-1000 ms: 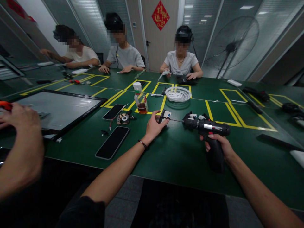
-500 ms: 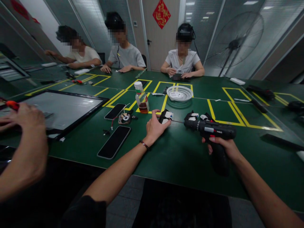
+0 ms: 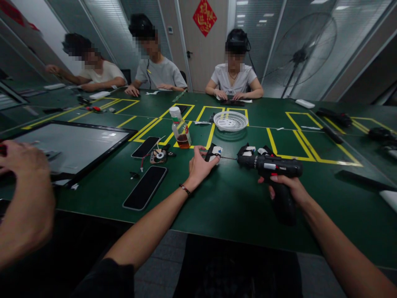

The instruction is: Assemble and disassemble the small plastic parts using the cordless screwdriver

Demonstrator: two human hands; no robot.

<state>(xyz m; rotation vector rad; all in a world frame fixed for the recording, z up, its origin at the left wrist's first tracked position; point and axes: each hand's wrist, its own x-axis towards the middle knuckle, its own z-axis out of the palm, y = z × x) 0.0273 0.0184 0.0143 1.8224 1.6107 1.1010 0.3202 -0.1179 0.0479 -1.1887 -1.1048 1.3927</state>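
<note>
My right hand (image 3: 287, 188) grips a black cordless drill (image 3: 276, 165) by its handle, a finger at the red trigger. The drill's long thin bit (image 3: 228, 158) points left and its tip meets a small black-and-white part (image 3: 214, 152). Thumb and fingers of my left hand (image 3: 200, 164) pinch that part from its near left side. Whether a screw sits at the tip is too small to tell. Just behind the drill's chuck lie more black-and-white pieces (image 3: 248, 150). Left of my left hand are a small device with red and white wires (image 3: 159, 156) and a phone (image 3: 145, 188).
A bottle with brown liquid (image 3: 182, 131) and a white plastic basket (image 3: 230, 121) stand beyond my hands. At left, a co-worker's hand (image 3: 26, 159) is over a large framed panel (image 3: 77, 145). Several people sit opposite. A black bar (image 3: 366, 181) lies at right.
The view has shifted slightly. My hands keep the drill and the small part in nearly the same position. The co-worker's hand at left has moved left, and the person opposite has shifted their hands.
</note>
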